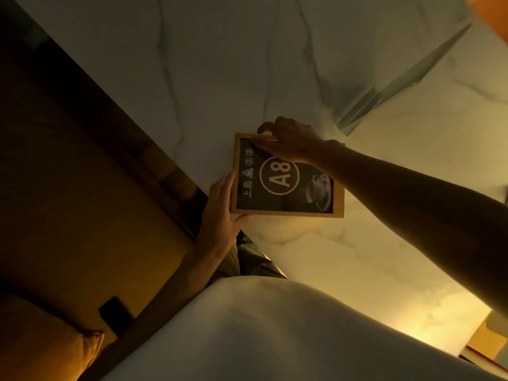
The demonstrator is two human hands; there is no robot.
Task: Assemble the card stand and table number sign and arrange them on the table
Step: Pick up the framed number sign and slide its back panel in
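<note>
Table number sign (pixel 286 177), wood-framed, marked A8, sits near the marble table's (pixel 192 64) front edge, lying flat or nearly so — can't tell which. Left hand (pixel 220 204) grips its near-left edge, fingers flat along the frame. Right hand (pixel 288 138) is pinched on a small wooden piece at the far corner, likely the stand foot. Clear acrylic card stand (pixel 395 86) lies well apart, up right. Judgement: keep the left hand bracing, line the piece square to the frame edge, press evenly; don't lever the corner.
</note>
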